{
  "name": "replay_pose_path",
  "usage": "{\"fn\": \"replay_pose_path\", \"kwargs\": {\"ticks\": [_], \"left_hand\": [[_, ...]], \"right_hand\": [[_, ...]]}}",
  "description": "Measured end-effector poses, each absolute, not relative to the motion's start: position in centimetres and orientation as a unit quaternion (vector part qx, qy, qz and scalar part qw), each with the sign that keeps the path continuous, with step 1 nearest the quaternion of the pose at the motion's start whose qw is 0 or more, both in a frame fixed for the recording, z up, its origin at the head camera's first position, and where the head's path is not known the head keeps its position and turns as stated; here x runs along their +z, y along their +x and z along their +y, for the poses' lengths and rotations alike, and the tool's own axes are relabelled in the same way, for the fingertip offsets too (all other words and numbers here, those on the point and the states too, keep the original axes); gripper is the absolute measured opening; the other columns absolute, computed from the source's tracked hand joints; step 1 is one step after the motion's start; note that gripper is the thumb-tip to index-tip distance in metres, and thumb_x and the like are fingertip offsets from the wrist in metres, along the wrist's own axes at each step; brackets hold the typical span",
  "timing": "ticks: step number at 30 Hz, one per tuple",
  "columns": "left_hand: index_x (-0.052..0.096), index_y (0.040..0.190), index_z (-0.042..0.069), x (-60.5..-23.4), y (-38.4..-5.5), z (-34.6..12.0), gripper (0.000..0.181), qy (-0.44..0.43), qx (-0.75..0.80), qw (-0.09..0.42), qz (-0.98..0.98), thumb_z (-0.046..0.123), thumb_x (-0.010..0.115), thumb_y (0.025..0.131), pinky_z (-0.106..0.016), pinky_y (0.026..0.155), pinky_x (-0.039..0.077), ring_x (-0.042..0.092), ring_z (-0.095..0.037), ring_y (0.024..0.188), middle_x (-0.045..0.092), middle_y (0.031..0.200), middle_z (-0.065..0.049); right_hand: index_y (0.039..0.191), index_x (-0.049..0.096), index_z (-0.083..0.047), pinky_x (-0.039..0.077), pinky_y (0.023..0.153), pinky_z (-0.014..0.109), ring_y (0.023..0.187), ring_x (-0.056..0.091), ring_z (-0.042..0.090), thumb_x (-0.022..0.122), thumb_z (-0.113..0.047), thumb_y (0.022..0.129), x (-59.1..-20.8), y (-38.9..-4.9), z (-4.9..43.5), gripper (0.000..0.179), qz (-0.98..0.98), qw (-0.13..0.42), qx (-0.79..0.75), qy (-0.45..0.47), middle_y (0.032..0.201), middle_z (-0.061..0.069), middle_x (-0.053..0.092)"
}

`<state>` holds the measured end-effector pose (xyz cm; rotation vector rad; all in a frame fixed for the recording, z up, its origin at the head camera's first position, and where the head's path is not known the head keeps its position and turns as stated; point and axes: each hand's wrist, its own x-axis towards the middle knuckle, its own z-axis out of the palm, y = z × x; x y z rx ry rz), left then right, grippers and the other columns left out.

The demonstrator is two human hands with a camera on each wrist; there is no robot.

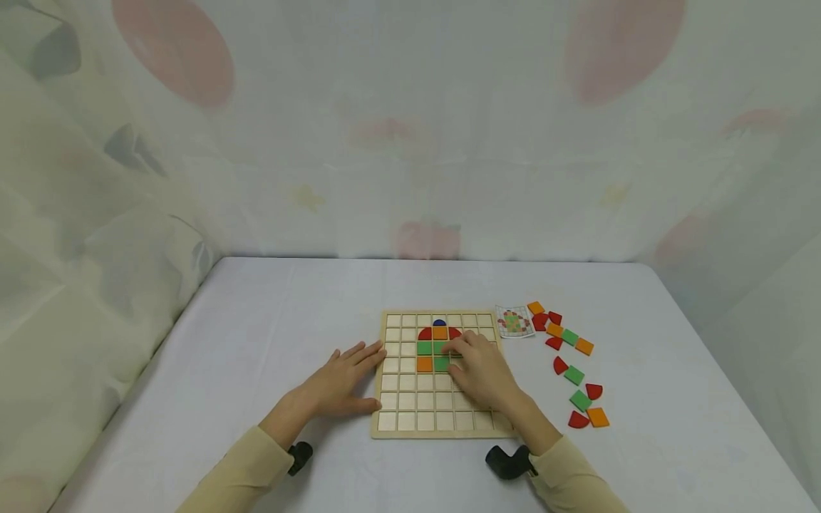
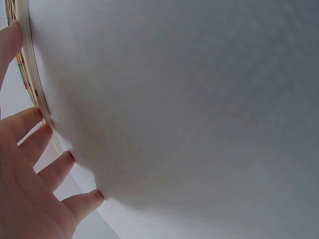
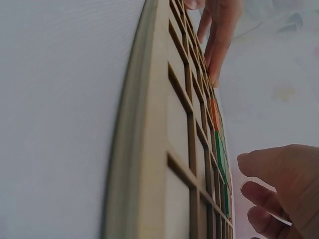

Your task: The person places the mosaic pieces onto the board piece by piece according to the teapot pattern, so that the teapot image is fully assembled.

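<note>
Left hand (image 1: pixel 343 381) spread, touching grid board (image 1: pixel 442 434) to its right; right hand (image 1: pixel 479 367) parted over green tiles (image 1: pixel 440 363), nothing visibly pinched; best square corners, then press flat.

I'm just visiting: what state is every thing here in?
Wooden board: flat, partly filled.
Placed tiles: seated in the board.
Loose tiles: scattered right of the board.
Printed card: lying picture side up.
Left grip: fingers spread, touching the board's edge.
Right grip: over the board, thumb and fingers apart.

Hands (image 1: pixel 477 372) over gridded board (image 1: pixel 426 401), loose tiles (image 1: pixel 574 375), card (image 1: pixel 514 323)
</note>
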<state>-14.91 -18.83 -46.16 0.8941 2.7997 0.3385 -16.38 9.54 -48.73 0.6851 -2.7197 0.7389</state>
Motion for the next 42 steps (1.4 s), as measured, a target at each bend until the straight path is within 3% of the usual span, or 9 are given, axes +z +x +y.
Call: {"fn": "replay_pose_path", "kwargs": {"ticks": [12,26,42], "left_hand": [[0.031,0.144,0.01,-46.1,-14.9,-18.9,0.082,0.299,0.114,0.093,0.943,0.047,0.066,0.08,-0.067,0.1,0.023,0.024,-0.037,0.136,0.024,0.152,-0.007],[0.03,0.145,0.012,-46.4,-15.0,-19.0,0.082,0.298,0.11,0.092,0.944,0.048,0.065,0.08,-0.066,0.1,0.024,0.024,-0.036,0.137,0.024,0.152,-0.006],[0.031,0.144,0.009,-46.1,-14.8,-19.0,0.081,0.302,0.117,0.09,0.942,0.046,0.066,0.08,-0.067,0.099,0.024,0.025,-0.037,0.136,0.025,0.151,-0.008]], "right_hand": [[0.098,0.067,-0.015,0.043,0.067,0.028,0.08,0.046,0.011,0.071,-0.012,0.078,-48.0,-15.0,13.0,0.021,-0.923,0.13,0.295,0.211,0.092,-0.002,0.058],[0.1,0.065,-0.014,0.048,0.069,0.03,0.084,0.055,0.013,0.075,-0.005,0.074,-48.1,-12.8,18.7,0.03,-0.91,0.174,0.319,0.201,0.096,-0.006,0.06],[0.101,0.064,-0.012,0.048,0.063,0.021,0.079,0.049,0.01,0.075,0.002,0.07,-49.0,-8.9,25.2,0.036,-0.932,0.149,0.305,0.13,0.093,-0.003,0.058]]}}
